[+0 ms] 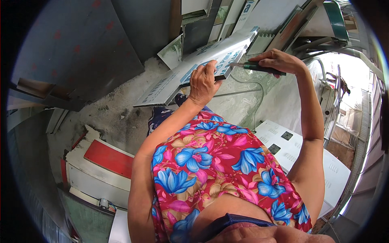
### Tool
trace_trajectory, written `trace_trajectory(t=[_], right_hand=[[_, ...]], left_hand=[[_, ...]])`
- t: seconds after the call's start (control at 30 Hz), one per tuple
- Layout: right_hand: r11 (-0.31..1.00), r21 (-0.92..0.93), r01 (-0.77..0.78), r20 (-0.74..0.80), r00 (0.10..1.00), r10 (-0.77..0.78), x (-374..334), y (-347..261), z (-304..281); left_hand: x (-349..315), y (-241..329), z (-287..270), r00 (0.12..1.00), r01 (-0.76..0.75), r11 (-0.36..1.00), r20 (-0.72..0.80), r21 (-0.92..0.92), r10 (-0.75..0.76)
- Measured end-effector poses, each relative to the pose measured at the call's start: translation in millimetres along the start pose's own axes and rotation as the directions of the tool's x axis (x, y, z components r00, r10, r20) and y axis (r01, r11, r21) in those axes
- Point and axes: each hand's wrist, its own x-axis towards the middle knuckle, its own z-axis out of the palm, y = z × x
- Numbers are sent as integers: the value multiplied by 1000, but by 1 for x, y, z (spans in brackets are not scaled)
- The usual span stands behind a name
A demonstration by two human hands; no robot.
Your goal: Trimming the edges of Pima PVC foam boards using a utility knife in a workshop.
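A long flat silver-white panel [170, 84] with blue printed film stands tilted in front of me, its dark cut edge facing my body. My left hand [204, 83] grips that near edge, fingers lying over the printed face and thumb lower down. In my right hand [279, 62] is a utility knife [259, 67] with a dark green and black handle. The knife's tip points left and lies close to the panel's right part. Whether it touches the panel I cannot tell.
Large dark grey sheets [87, 48] lean at the left. Offcuts [172, 52] stand along the back. A thin hose [262, 95] curves over the dusty floor [115, 117]. White metal panels [279, 131] lie at my right, and a red-and-white piece [107, 158] at my left.
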Motion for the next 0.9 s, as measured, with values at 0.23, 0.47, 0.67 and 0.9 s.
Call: trace_trajectory(t=[0.23,0.47,0.67,0.9], right_hand=[[1000,9,29,-74,997,-29,1,9,13],[1000,9,27,-30,999,-26,-2,-3,18],[985,140,101,96,989,-116,-19,-9,21],[970,222,96,90,989,-119,-28,-7,15]], left_hand=[[-4,-2,-2,999,45,998,25,-44,-44],[-4,-7,0,998,59,995,21,-74,-58],[-1,-7,6,999,41,994,6,-104,-41],[11,-1,11,1000,31,996,7,-89,-31]])
